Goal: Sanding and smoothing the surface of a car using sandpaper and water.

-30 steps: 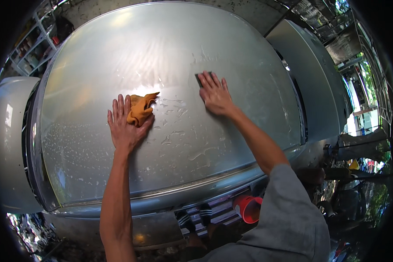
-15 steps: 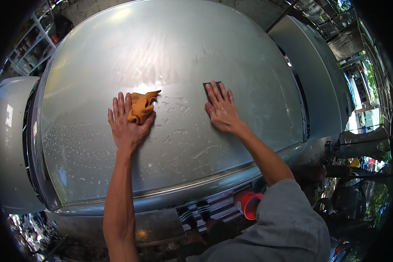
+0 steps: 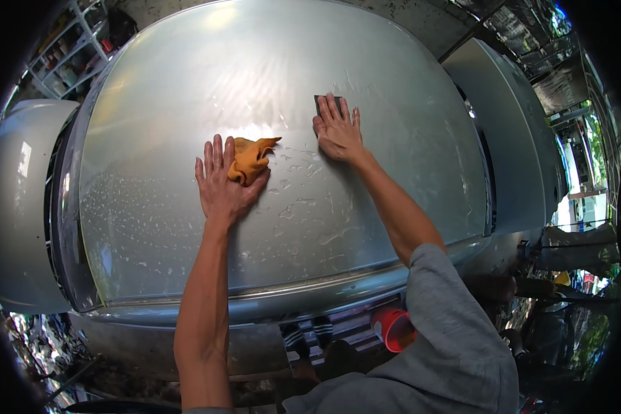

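Note:
A broad silver car roof (image 3: 165, 117) lies under both hands, wet with streaks and drops. My left hand (image 3: 224, 193) rests flat on it, fingers stretched and thumb apart. A crumpled orange cloth (image 3: 250, 163) lies in the gap between that thumb and the index finger, touching the hand. Farther forward and to the right, my right hand (image 3: 341, 136) presses a dark sheet of sandpaper (image 3: 319, 105) against the metal. Its fingers lie over the sheet and hide most of it.
A red bucket (image 3: 392, 330) stands below the roof's near edge, beside a slatted platform (image 3: 355, 332) under my feet. Silver bodywork (image 3: 27, 207) slopes down at left, and a grey panel (image 3: 507, 138) at right. A metal rack (image 3: 65, 52) stands at far left.
My right hand has slid forward and left over the roof with the sandpaper. The left hand and orange cloth keep their place on the metal, while the whole view has shifted slightly.

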### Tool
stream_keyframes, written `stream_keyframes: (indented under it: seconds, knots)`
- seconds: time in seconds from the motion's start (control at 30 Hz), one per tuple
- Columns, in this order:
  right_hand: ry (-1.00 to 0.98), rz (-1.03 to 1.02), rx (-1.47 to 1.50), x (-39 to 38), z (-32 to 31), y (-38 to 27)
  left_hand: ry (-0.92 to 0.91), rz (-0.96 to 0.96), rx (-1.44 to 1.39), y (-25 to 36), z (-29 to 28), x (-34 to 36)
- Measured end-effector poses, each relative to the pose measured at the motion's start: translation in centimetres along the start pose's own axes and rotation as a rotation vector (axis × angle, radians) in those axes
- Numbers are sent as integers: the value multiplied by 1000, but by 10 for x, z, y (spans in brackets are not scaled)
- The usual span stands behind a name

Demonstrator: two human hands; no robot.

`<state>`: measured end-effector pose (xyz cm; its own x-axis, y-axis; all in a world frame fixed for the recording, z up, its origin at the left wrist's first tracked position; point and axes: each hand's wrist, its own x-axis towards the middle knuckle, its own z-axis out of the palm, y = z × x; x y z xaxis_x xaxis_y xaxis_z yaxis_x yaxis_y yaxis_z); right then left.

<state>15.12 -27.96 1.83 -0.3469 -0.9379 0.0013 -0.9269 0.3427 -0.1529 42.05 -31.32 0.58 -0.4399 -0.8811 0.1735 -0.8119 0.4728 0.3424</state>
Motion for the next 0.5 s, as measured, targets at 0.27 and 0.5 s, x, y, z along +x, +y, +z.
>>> stream_keyframes:
  seconds: [0.27,0.5]
  knots:
    - [-10,-61,23,-12,-5,-17,29,10,-4,0,2,0]
    - [-5,-132,20,-106,25,-68,56,-40,50,-18,-11,-3]
